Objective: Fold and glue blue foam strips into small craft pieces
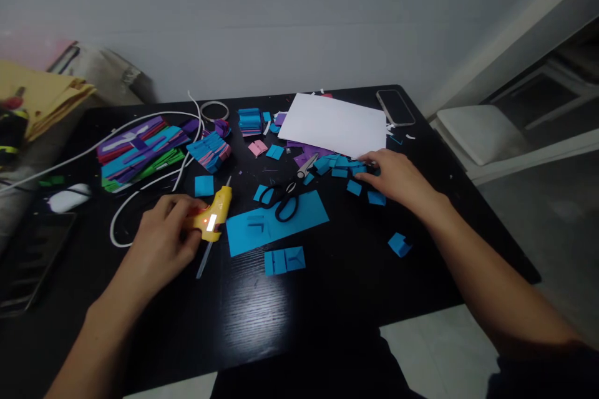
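Glue gun [221, 202] was yellow w/ clear stick [204, 260] out the back, L side of counter [337, 299]; L hand [161, 237] had fingers clamped on it. R hand [392, 177] touched blue paper bits [340, 163], couldn't tell if gripping.

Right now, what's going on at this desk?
A person's left hand holds a yellow hot glue gun, a clear glue stick poking from its back. The right hand is at a cluster of small blue paper pieces by the white sheet; whether it grips one is unclear. Black-handled scissors lie partly over a blue paper strip, with a creased blue piece nearer the person.
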The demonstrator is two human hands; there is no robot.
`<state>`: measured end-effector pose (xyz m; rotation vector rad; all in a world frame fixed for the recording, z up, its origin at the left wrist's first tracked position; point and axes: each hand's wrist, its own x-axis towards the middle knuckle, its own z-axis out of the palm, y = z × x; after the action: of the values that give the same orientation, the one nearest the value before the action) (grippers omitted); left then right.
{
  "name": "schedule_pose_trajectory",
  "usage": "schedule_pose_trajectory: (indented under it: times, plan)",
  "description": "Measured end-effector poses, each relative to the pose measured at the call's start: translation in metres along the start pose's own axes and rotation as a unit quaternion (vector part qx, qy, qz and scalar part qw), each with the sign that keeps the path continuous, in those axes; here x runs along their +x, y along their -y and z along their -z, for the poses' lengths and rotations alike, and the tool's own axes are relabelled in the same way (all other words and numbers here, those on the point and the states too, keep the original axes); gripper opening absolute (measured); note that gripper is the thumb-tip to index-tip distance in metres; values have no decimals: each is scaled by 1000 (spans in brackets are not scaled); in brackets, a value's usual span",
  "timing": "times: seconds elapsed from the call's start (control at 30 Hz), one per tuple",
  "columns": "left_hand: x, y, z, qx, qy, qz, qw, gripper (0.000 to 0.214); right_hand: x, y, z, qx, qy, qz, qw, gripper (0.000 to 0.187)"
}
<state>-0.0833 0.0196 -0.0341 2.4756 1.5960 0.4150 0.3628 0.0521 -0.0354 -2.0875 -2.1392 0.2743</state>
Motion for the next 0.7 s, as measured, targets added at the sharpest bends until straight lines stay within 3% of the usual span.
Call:
schedule_pose_trajectory:
  times: [0.1,0.27,0.37,0.5,0.63,0.7]
  plan:
    - [-4,-1,2,-34,-52,9,998,28,0,3,-3,-4,-10,-1,1000,32]
    - [-6,0,-4,-84,-149,-50,984,26,3,-1,-7,23,-15,-4,1000,20]
    - [-5,0,-6,-108,-163,-58,979,25,5,-4,-7,43,-1,-8,999,26]
    - [-4,0,-8,-119,-173,-66,975,26,4,-5,3,42,-3,-11,999,20]
    - [-6,-2,-8,-127,-179,-70,973,28,-3,-3,25,79,-41,-99,991,19]
    - [-7,-4,-8,-129,-178,-70,973,29,-9,-1,36,80,-61,-108,989,19]
